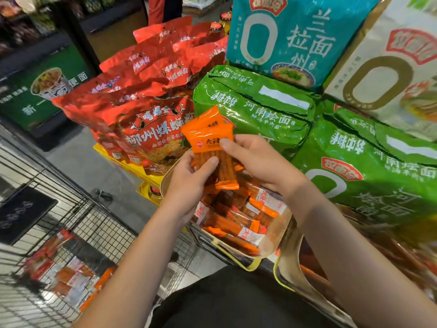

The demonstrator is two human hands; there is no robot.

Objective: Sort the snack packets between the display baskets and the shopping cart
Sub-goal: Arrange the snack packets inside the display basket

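Note:
Both hands hold a small stack of orange snack packets (208,133) upright above a clear display basket (272,249). My left hand (189,183) grips the stack from below, thumb on its front. My right hand (257,159) pinches the upper right side, thumb across the label. The basket under them is full of the same orange and white packets (238,218). At lower left the black wire shopping cart (94,223) holds several similar packets (66,278) on its floor.
Red noodle bags (146,129) are piled behind the basket on yellow crates (132,166). Green noodle multipacks (257,100) and teal (290,39) and white packs stack up at the right. A second clear basket (295,263) sits at the right edge.

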